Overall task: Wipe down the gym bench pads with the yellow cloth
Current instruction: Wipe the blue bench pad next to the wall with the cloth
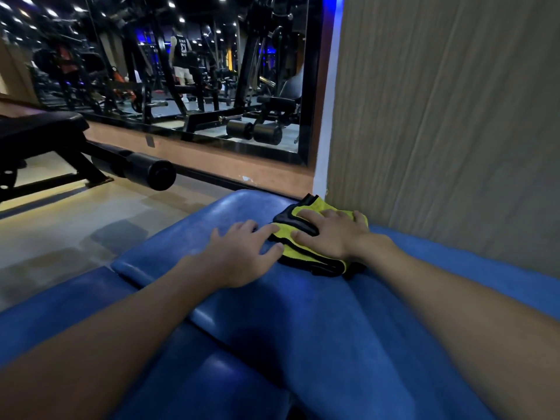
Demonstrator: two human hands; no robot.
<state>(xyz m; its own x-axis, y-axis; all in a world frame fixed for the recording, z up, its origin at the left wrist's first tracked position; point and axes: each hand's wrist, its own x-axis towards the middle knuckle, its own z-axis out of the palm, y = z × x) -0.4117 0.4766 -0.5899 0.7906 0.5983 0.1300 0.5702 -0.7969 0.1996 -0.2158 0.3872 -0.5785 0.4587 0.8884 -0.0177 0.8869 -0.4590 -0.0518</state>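
On my feed the yellow cloth (303, 257) lies folded at the far end of the blue bench pad (303, 313), close to the corner where the ribbed wall panel (454, 116) meets the mirror (181, 71). I have the right hand (330, 234) lying flat on top of it. Its grip is spread, with the fingers straight and fanned over the fabric, pressing down rather than pinching. The left hand (242, 253) rests on the pad just beside the cloth. Its grip is loose and open, and the fingertips and thumb touch the cloth's near-left edge.

On progress, I judge the wipe to be under way on this one pad, with the cloth at the pad's far end. The vinyl shows sheen but no clear wet track, so I cannot tell how much of it has been covered. The lower pad on the left (60, 313) and the near pad under my forearms (197, 389) have no cloth on them, and I would count them as left to do.

The cloth is a thick folded bundle with black trim. Its long axis runs roughly along the pad, from the far corner by the wall back toward me, skewed a little to the right. The black bands slant the same way. The right hand's fingers point across this axis, up and to the left.
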